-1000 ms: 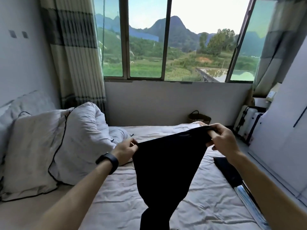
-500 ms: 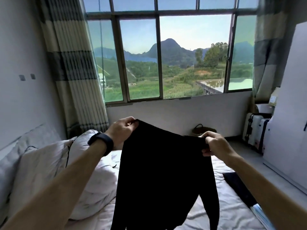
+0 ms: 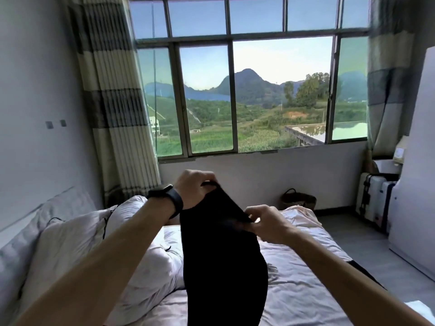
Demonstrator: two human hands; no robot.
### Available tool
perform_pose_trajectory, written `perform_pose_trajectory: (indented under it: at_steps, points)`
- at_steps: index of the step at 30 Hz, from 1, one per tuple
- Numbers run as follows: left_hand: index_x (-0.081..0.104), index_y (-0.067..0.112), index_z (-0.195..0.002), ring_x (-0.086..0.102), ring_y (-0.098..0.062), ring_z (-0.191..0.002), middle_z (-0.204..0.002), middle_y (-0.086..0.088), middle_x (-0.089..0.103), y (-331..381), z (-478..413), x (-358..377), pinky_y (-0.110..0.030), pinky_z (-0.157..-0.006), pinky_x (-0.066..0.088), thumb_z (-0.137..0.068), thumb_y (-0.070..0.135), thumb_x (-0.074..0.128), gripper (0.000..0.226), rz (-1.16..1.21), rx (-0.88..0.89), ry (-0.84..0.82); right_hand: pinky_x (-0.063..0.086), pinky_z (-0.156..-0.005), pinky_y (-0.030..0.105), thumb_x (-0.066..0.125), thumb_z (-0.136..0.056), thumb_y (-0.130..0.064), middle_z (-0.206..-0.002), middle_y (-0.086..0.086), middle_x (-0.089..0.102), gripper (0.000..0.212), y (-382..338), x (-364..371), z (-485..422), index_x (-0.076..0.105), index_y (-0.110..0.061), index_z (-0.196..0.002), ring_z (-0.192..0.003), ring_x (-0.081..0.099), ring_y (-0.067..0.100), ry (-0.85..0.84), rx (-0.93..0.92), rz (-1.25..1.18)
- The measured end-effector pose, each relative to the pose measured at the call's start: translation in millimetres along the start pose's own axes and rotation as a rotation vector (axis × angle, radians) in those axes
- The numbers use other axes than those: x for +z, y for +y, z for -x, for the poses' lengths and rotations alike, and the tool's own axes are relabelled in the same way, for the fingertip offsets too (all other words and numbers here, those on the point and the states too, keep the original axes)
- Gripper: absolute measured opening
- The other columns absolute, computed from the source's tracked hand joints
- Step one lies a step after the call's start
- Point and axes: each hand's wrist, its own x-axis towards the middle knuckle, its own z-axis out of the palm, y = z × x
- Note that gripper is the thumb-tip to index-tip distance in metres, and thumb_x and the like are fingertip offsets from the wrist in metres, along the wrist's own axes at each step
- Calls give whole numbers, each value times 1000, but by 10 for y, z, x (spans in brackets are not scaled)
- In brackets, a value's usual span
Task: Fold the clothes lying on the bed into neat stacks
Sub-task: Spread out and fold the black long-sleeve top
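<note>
Hanging from both hands above the bed (image 3: 306, 290), a black garment (image 3: 223, 267) drops in one long dark fold and runs out of the bottom of the view. Its lower end cannot be seen.

The left hand (image 3: 193, 189) is raised in front of the wall under the window (image 3: 235, 90). Its grip is closed over the upper edge of the cloth, fingers curled down around it. A black watch (image 3: 169, 201) sits on that wrist. The right hand (image 3: 268, 222) is lower and near the left. Its grip is a pinch, thumb and fingertips (image 3: 253, 211) pressed on the same edge. The short stretch of cloth between the two hands slopes down from left to right.

Under the garment the bed is covered by a pale, wrinkled sheet. A second dark piece of clothing (image 3: 362, 271) lies flat at the bed's right edge, partly hidden by the right forearm. On the left side are a white pillow (image 3: 70, 243) with dark piping and, just beside it, a bunched white quilt (image 3: 150, 267).

A striped curtain (image 3: 113, 102) hangs left of the window. A woven basket (image 3: 299, 201) stands on the floor past the foot of the bed, against the wall. A white suitcase (image 3: 374, 196) stands in the right corner beside a white cabinet (image 3: 419, 161).
</note>
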Motion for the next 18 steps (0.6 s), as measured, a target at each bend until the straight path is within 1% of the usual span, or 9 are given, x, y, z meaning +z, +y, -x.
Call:
perform_pose_trajectory:
  at_steps: [2, 3, 4, 6, 10, 13, 15, 17, 18]
  points:
    - [68, 27, -106, 65, -28, -97, -100, -3, 68, -302, 124, -73, -37, -83, 51, -95, 21, 59, 16, -230, -15, -95, 44, -52, 12, 75, -89, -28, -81, -8, 70, 3, 55, -202, 12, 74, -31, -89, -44, 54, -6, -12, 42, 137]
    - [65, 29, -106, 65, -28, -97, -99, -1, 66, -418, 206, -103, -38, -81, 52, -94, 19, 56, 18, -312, -54, -147, 46, -52, 12, 71, -90, -24, -83, -10, 71, 11, 67, -312, 10, 73, -34, -88, -48, 58, -5, -11, 61, 180]
    - [63, 30, -106, 65, -28, -96, -99, 1, 65, -515, 281, -121, -36, -78, 52, -93, 18, 53, 20, -375, -94, -180, 51, -56, 17, 68, -88, -22, -83, -10, 71, 17, 90, -402, -21, 72, -38, -84, -57, 65, 1, 5, 73, 222]
    - [62, 30, -108, 65, -27, -95, -99, 0, 67, -607, 404, -161, -30, -73, 48, -93, 17, 50, 23, -395, -165, -179, 54, -70, 27, 64, -83, -28, -90, -7, 72, 13, 115, -528, -104, 70, -39, -82, -85, 69, 19, 69, 97, 394]
    - [66, 33, -107, 66, -25, -88, -92, -3, 70, -601, 436, -225, -30, -74, 51, -92, 18, 51, 26, -181, -267, -53, 46, -75, 30, 62, -81, -31, -102, -3, 70, 12, 31, -525, -240, 70, -32, -90, -99, 64, 26, 225, 97, 478]
    - [68, 24, -105, 62, -24, -91, -95, -4, 68, -614, 406, -279, -29, -79, 48, -92, 12, 48, 27, -128, -347, -134, 45, -77, 32, 58, -81, -24, -100, -1, 64, 12, -57, -490, -280, 66, -27, -89, -100, 63, 29, 297, 124, 547]
    - [67, 10, -86, 57, -21, -78, -78, -5, 62, -711, 486, -250, -26, -67, 42, -92, 0, 46, 25, 63, -456, -215, 44, -77, 32, 57, -80, -24, -92, 0, 60, 14, 34, -563, -278, 67, -27, -89, -95, 61, 29, 276, 242, 517]
    - [61, 16, -65, 57, -12, -56, -59, 3, 56, -820, 649, -194, -24, -54, 38, -93, -2, 50, 35, 317, -617, -271, 51, -78, 33, 56, -74, -26, -82, -1, 65, 17, 184, -674, -235, 71, -29, -82, -88, 62, 27, 219, 336, 365]
    - [58, 17, -63, 57, -10, -51, -56, 5, 55, -855, 737, -147, -24, -55, 37, -94, 4, 53, 34, 411, -680, -299, 55, -78, 35, 54, -70, -27, -75, -1, 68, 20, 248, -710, -205, 72, -29, -77, -83, 65, 27, 196, 353, 289]
